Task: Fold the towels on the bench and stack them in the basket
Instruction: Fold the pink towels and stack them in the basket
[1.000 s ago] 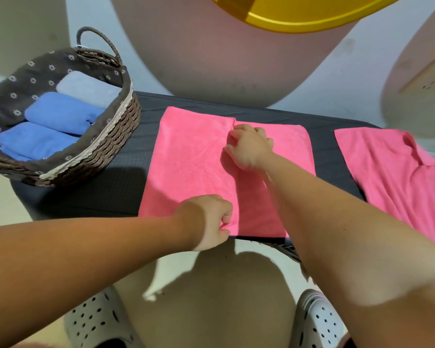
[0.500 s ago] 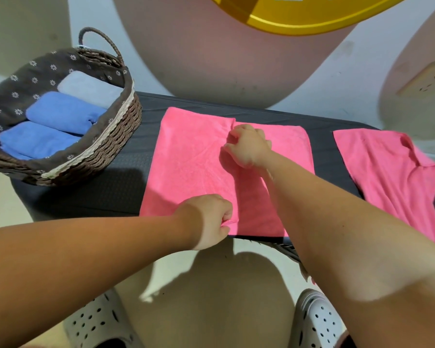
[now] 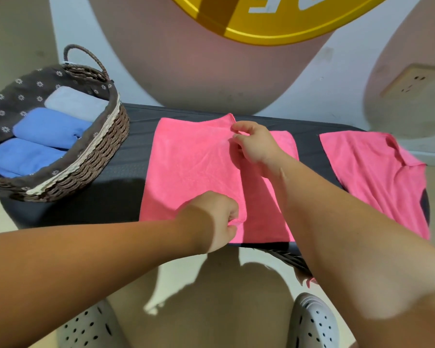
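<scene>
A pink towel lies on the dark bench, its left part folded over the rest. My left hand pinches the near corner of that folded edge at the bench's front. My right hand pinches the far corner of the same edge, lifted slightly off the layer below. A second pink towel lies unfolded at the bench's right end. The wicker basket stands at the left end and holds two folded blue towels and a grey one.
A wall with a socket plate rises behind the bench. My two grey perforated clogs stand on the floor below the bench's front edge.
My right hand has opened from a fist on the towel into a pinch and raised the fold's far corner. My left hand keeps its grip on the near corner.
</scene>
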